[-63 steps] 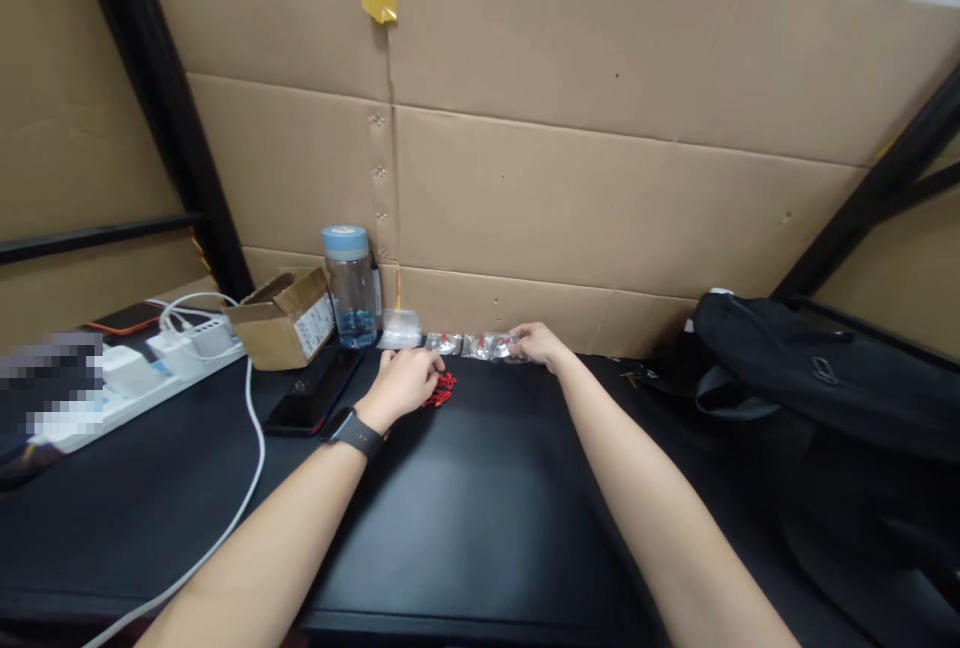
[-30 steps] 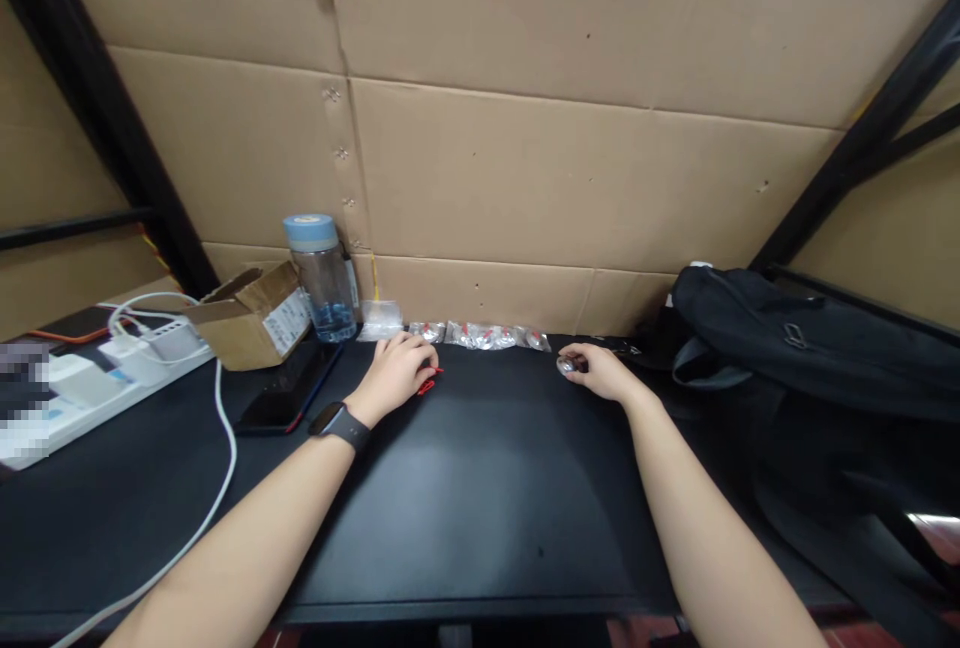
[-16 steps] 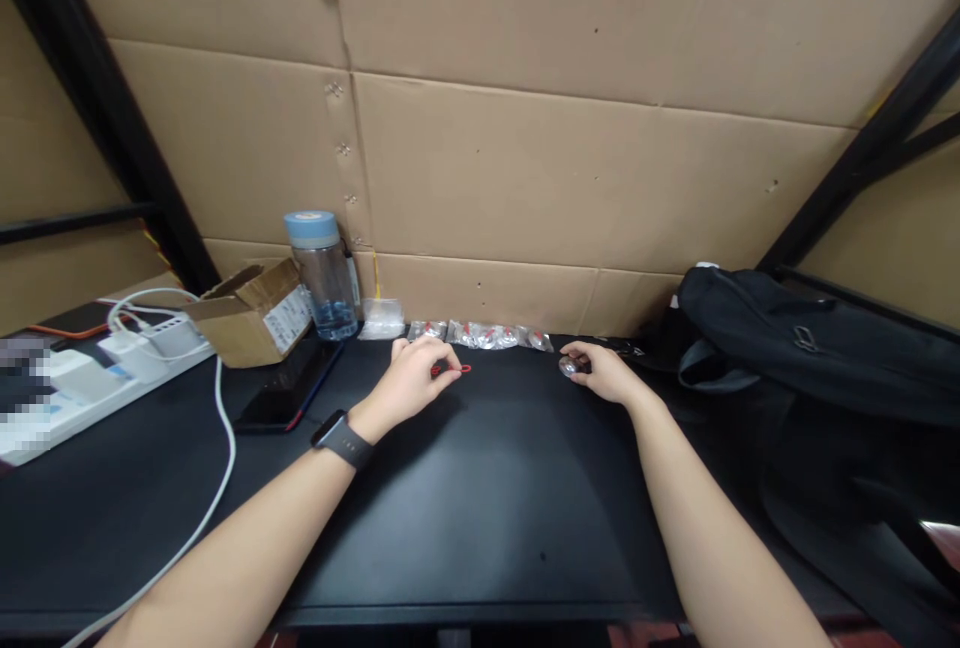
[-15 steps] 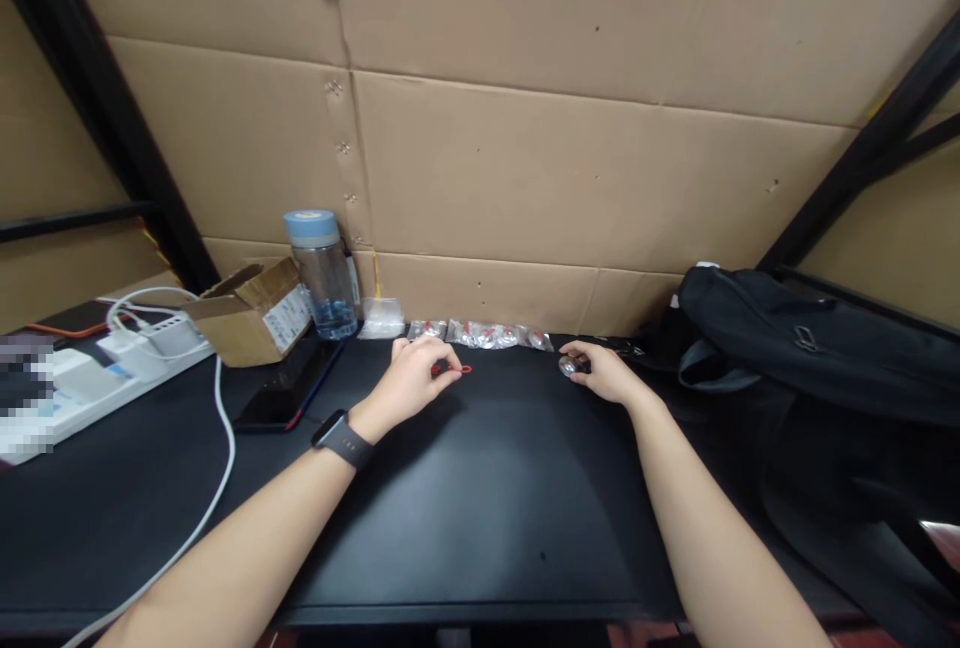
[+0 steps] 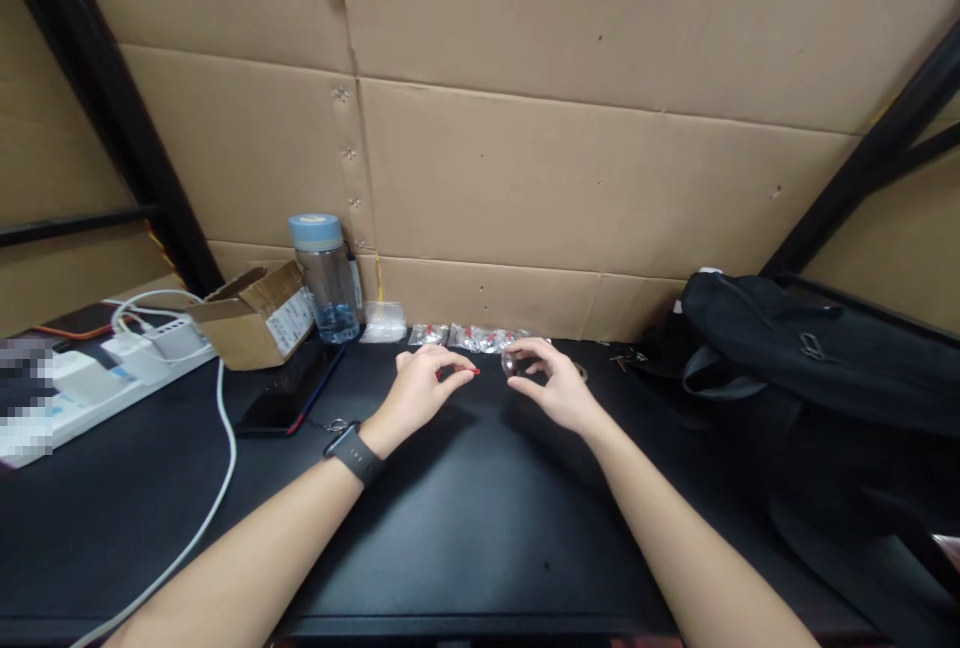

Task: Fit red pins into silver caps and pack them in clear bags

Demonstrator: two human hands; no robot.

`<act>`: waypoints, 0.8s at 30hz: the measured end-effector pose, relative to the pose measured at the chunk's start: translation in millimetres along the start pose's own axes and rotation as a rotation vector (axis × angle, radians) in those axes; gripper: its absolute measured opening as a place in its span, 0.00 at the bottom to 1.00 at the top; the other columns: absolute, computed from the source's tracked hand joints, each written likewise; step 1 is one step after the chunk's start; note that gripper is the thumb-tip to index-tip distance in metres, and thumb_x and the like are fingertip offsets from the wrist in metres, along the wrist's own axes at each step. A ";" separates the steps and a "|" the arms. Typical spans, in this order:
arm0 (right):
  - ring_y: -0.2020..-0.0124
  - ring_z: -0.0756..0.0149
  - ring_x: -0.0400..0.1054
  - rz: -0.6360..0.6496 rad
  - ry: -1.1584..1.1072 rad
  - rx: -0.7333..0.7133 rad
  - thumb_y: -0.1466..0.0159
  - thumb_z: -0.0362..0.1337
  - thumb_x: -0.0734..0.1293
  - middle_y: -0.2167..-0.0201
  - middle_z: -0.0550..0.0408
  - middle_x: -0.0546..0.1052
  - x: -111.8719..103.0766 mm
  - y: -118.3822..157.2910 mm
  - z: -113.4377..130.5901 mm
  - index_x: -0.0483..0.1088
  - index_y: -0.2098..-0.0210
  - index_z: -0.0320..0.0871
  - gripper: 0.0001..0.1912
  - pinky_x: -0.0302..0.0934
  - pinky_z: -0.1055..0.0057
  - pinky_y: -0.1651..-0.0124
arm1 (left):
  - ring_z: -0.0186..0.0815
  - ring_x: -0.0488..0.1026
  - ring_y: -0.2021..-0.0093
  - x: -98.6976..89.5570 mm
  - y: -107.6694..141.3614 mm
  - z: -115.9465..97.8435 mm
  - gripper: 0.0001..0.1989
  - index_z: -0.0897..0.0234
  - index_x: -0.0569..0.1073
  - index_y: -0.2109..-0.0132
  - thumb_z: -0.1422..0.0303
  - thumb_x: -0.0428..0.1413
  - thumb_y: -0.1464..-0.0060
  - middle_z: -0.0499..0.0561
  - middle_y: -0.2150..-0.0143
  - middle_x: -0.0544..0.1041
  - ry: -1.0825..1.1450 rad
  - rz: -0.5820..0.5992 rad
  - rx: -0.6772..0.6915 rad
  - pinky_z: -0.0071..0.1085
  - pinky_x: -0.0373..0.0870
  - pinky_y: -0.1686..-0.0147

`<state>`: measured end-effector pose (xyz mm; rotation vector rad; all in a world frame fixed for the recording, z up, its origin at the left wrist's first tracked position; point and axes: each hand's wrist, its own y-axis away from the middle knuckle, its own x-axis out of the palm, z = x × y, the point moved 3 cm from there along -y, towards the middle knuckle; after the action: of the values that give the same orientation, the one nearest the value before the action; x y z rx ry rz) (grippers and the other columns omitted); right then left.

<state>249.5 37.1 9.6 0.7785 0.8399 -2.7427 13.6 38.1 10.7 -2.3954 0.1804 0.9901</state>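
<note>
Thumb and fingers of my left hand (image 5: 429, 386) pinch a small red loop (image 5: 475, 371), most of which the fingers hide. Facing it across a small gap, my right hand (image 5: 553, 383) grips a small shiny round piece (image 5: 509, 364) between thumb and fingertips; its exact kind is not clear. Both hands hover just over the black table. Behind them, along the cardboard wall, lie several small clear packets (image 5: 487, 338) with red and silver bits inside. To their left sits a stack of clear plastic bags (image 5: 384, 322).
On the left stand a water bottle (image 5: 324, 278), an open cardboard box (image 5: 255, 318) and a white power strip (image 5: 112, 378) with cables. A dark phone (image 5: 289, 398) lies in front of the box. A black backpack (image 5: 810, 348) fills the right side.
My right hand has moved left with the shiny round piece, close to my left hand. The left hand has shifted slightly to the right, still pinching the red loop.
</note>
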 end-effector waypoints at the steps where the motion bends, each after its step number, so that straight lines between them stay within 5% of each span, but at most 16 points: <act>1: 0.48 0.58 0.70 -0.016 -0.066 -0.016 0.40 0.36 0.72 0.47 0.49 0.75 9.5 0.8 7.9 0.72 0.47 0.49 0.21 0.67 0.63 0.51 | 0.43 0.74 0.52 0.4 0.8 -1.6 0.09 0.53 0.82 0.60 0.59 0.57 0.38 0.48 0.56 0.82 0.032 -0.016 -0.005 0.41 0.64 0.48; 6: 0.48 0.58 0.71 -0.056 -0.200 -0.041 0.40 0.37 0.74 0.47 0.50 0.75 33.8 5.6 28.6 0.72 0.50 0.50 0.19 0.67 0.63 0.51 | 0.41 0.74 0.50 5.9 4.2 -6.5 0.06 0.55 0.80 0.62 0.63 0.59 0.40 0.49 0.54 0.80 0.156 -0.069 0.009 0.38 0.67 0.49; 24: 0.48 0.58 0.72 -0.068 -0.275 -0.022 0.43 0.37 0.76 0.48 0.50 0.76 41.0 9.0 28.1 0.74 0.53 0.49 0.18 0.68 0.65 0.53 | 0.42 0.72 0.49 10.6 8.8 -14.1 0.05 0.57 0.79 0.62 0.65 0.58 0.39 0.50 0.55 0.78 0.141 -0.092 0.024 0.38 0.66 0.50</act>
<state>205.2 13.5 3.5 0.3620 0.8486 -2.8059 27.2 24.1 7.8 -2.4289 0.1306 0.7741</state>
